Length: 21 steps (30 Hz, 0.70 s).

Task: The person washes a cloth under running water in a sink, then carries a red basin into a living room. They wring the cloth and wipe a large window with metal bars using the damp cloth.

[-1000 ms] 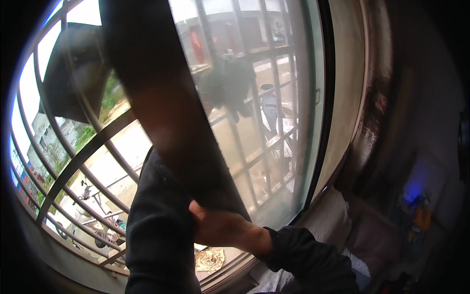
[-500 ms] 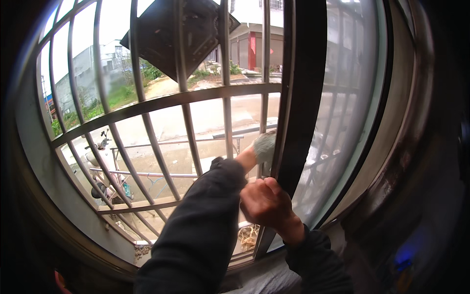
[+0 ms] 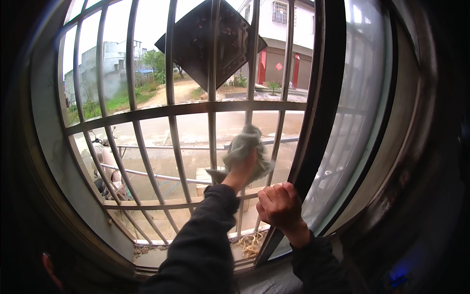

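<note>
A crumpled grey-green cloth (image 3: 243, 147) is bunched in my left hand (image 3: 242, 171), which is slightly blurred. The hand reaches up before the metal window bars (image 3: 176, 147), left of the dark window frame (image 3: 320, 93). Whether the cloth touches a bar or glass, I cannot tell. My right hand (image 3: 281, 208) is lower and to the right, fingers curled closed at the edge of that same frame. Part of its grip is hidden behind the knuckles. Dark sleeves cover both forearms.
Right of the frame stands a hazy glass pane (image 3: 342, 127). A dark diamond-shaped panel (image 3: 215, 41) hangs at the upper bars. Dry plant scraps (image 3: 250, 243) and small stones (image 3: 144, 250) lie on the sill. Outside are a parked scooter (image 3: 108, 164), rails and a road.
My left hand and the cloth have come left, out from beside the dark frame to before the bars. My right hand remains closed at the frame's edge. The whole view has shifted.
</note>
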{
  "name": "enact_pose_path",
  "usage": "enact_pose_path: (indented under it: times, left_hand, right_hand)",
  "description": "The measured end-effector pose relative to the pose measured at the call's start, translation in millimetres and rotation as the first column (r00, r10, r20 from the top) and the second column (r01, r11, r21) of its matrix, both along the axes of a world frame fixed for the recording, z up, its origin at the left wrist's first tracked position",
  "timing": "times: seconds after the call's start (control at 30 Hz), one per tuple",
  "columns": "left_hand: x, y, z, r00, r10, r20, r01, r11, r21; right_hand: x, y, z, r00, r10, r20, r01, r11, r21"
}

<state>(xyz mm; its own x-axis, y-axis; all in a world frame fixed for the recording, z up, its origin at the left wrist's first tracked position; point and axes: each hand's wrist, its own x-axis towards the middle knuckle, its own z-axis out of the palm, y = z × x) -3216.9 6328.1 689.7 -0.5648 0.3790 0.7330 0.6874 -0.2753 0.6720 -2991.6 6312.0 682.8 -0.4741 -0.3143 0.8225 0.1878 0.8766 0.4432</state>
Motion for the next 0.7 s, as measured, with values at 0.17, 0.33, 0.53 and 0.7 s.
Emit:
enact_pose_path:
  times: [0.17,0.33,0.53,0.7]
  left_hand:
    - [0.3,1.9,25.6,0.985,-0.036,-0.170,0.070,0.978,0.198]
    - [20.0,94.6,89.3,0.780,0.199,-0.593,-0.114,0.977,0.179]
    - [-12.0,149.3,92.2,0.272,0.282,-0.920,-0.500,0.859,0.116]
    - [-59.4,110.9,89.8,0.265,0.155,-0.952,-0.243,0.966,0.089]
  right_hand:
    - [2.4,-1.3,2.0,1.000,0.006,0.025,-0.006,1.000,-0.002]
    - [-0.8,8.6,-9.0,0.994,0.057,0.091,-0.047,0.992,-0.114]
    - [1.2,17.1,-15.2,0.991,-0.082,0.105,0.079,0.996,0.037]
    - [3.0,11.1,-8.2,0.991,-0.118,0.061,0.112,0.988,0.104]
